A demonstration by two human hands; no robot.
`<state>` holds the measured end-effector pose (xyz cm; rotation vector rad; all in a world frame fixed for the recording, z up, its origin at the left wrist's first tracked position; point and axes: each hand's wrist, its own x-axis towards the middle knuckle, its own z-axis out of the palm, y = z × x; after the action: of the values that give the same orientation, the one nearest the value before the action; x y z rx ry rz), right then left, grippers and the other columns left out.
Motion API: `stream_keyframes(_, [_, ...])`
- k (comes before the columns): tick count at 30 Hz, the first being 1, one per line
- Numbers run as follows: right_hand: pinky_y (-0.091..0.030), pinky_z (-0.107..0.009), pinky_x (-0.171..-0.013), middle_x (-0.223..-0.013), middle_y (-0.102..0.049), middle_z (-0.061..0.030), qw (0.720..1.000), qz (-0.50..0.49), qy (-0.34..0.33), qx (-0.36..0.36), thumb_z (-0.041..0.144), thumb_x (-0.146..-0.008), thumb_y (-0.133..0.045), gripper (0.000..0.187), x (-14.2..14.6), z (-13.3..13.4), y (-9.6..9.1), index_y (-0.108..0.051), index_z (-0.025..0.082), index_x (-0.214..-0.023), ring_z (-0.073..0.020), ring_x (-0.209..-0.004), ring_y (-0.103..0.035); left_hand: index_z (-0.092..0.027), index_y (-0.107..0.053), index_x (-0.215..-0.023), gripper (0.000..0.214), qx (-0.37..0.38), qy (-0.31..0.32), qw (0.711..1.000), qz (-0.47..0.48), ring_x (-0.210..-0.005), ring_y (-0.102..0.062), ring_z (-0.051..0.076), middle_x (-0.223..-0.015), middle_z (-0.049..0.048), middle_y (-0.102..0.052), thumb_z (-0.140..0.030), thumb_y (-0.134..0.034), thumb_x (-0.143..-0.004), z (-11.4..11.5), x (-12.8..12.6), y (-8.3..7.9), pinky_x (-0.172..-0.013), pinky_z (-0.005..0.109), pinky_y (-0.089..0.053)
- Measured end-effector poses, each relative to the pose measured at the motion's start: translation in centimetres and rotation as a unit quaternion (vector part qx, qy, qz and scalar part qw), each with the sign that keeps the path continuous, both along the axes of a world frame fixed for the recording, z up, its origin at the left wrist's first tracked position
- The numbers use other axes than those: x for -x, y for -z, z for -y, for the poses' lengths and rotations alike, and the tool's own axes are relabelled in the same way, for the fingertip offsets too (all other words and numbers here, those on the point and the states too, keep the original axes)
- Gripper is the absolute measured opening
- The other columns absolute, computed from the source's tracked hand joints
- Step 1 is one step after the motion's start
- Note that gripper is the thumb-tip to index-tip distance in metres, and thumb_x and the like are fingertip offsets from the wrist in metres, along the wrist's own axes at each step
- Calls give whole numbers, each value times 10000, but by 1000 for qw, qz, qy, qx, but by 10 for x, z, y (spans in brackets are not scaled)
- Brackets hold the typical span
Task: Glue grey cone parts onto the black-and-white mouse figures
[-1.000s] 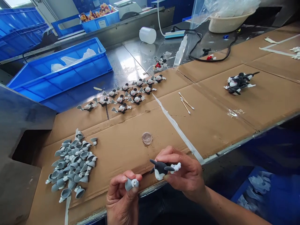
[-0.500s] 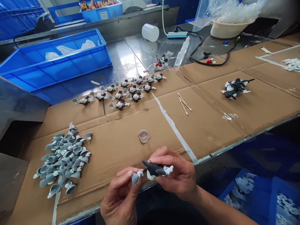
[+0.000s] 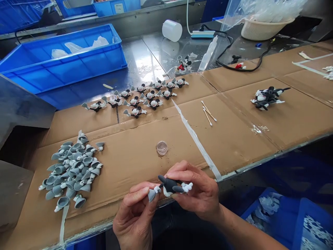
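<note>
Between the thumb and fingers of my left hand (image 3: 137,211) is a small grey cone with a white gloved toy hand (image 3: 153,193). My right hand (image 3: 199,192) pinches a black and white mouse figure's upper body (image 3: 169,186), its round ears and one white glove showing. The white toy hand meets the end of the figure's black arm; whether they are joined I cannot tell. Both parts are held above the table's front edge. Left of my hands lies a heap of grey cones with white hands (image 3: 75,166). Beyond them sits a small round clear dish (image 3: 162,148).
Several mouse figures with cones (image 3: 135,100) lie in rows at the back. Cotton swabs (image 3: 208,113) and a pile of black mouse figures (image 3: 267,98) lie to the right. A blue crate (image 3: 78,66), a complete figure (image 3: 183,66) and a black cable (image 3: 226,52) are farther back.
My view has shifted slightly, so the table's contents sit a little higher and mostly farther right. The toy hand and the figure's arm look closer together. Both hands keep their grip.
</note>
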<state>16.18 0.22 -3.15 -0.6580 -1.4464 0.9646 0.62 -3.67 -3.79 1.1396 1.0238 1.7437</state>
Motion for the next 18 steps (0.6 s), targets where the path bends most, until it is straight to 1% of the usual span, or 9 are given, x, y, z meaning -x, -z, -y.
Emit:
stream_keyframes(8, [-586,-348,-762,-977,-721,-70,1000,-1,-2,3,154,-884,-737,358,1,0,1,-721,254,-1228,-215,-875,-688,-230,-755,-1023,294,2,16,1000,5,-906,-748,126,-999,-7,-784,-19,-768,-818,-1,0,-2,-838,207,-627])
stream_keyframes(18, [-595,-332,-740,-968,-723,-74,1000,13,2,-11,173,-886,-748,351,1,-2,-1,-722,251,-1226,-205,-849,-694,-232,-760,-1014,313,10,15,1000,6,-885,-751,129,-987,-3,-784,-3,-773,-802,0,1,-2,-813,202,-628])
